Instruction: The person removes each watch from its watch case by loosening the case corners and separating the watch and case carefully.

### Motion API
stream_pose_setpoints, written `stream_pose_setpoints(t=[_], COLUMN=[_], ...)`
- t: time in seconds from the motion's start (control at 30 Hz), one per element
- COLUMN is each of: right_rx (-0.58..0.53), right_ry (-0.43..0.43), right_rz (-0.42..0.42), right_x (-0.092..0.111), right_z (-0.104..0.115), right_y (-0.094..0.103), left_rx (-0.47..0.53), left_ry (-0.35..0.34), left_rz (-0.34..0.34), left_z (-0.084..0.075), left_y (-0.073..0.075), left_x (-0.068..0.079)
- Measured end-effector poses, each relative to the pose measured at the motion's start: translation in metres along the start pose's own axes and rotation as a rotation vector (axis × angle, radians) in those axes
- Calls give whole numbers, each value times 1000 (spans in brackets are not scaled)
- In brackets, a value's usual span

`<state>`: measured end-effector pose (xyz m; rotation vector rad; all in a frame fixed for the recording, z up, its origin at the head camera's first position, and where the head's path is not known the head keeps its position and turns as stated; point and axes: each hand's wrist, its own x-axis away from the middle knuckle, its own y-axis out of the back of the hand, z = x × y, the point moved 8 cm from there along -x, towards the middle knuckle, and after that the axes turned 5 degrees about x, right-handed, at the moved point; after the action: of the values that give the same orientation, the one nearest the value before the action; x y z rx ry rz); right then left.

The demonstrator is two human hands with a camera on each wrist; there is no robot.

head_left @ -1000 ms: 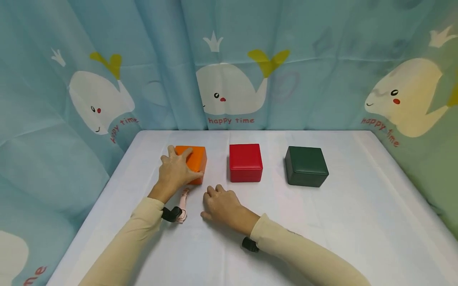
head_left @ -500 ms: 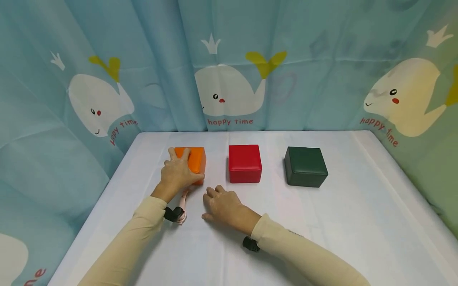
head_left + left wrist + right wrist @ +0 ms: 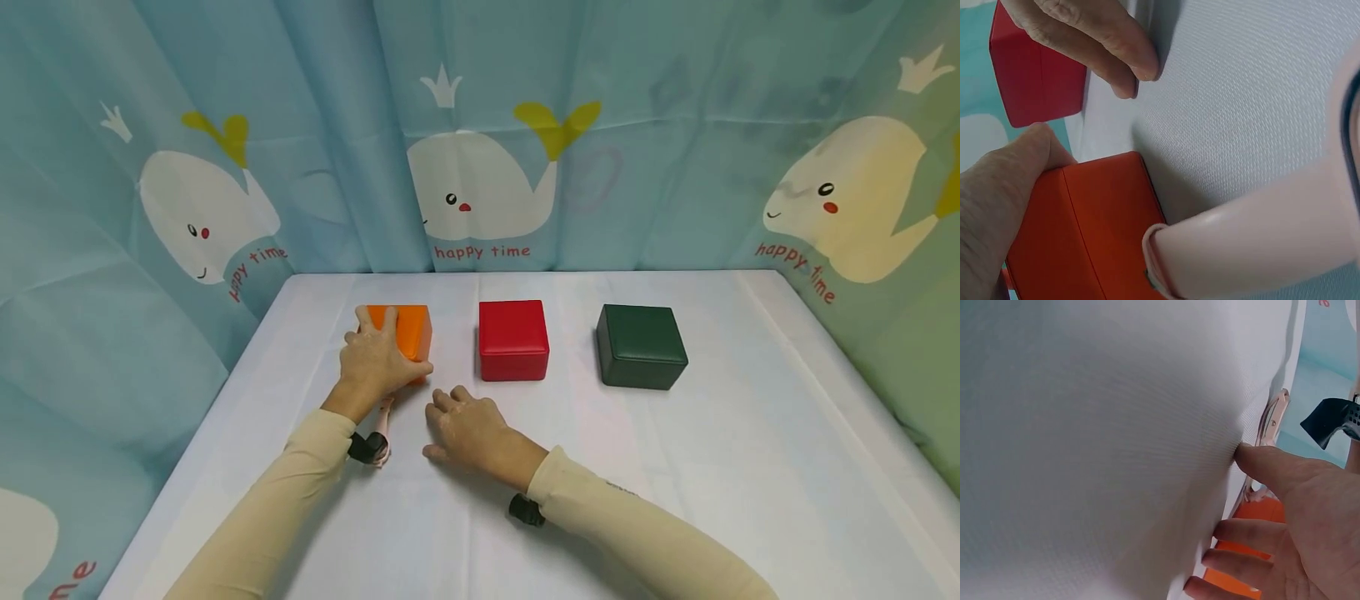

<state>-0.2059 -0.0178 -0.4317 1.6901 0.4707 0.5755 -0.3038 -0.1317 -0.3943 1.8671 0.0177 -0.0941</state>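
Note:
My left hand [image 3: 371, 358] reaches over an orange box [image 3: 414, 329] at the back left, thumb at its right front corner and the other fingers over its top and left side. In the left wrist view, the thumb lies against the orange box [image 3: 1110, 219], whose lid seam looks closed. In front of the box lies a pink-strapped watch [image 3: 383, 417], partly hidden by the left wrist; its pink strap [image 3: 1260, 240] crosses the left wrist view. My right hand [image 3: 468, 429] rests on the white cloth right of the watch, fingers loosely bent, holding nothing.
A red box [image 3: 513, 342] stands in the middle of the row, and a dark green box [image 3: 642, 346] stands to its right. Behind the white-covered table [image 3: 750, 467] hangs a blue curtain [image 3: 337, 167] with whale prints. Each wrist wears a small black camera.
The left hand and forearm have shifted slightly to the right over the orange box. The right hand and all boxes stay where they were.

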Motion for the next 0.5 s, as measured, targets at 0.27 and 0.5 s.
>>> stream_pose_setpoints(t=[0.27, 0.5], right_rx=[-18, -10], right_ry=[12, 46], right_rz=[-31, -65], right_x=[2, 4], right_z=[-2, -3], right_y=[2, 2], left_rx=[-3, 45], left_ry=[5, 15], left_rz=[11, 22], left_z=[0, 2], left_y=[-1, 0], left_x=[-1, -1])
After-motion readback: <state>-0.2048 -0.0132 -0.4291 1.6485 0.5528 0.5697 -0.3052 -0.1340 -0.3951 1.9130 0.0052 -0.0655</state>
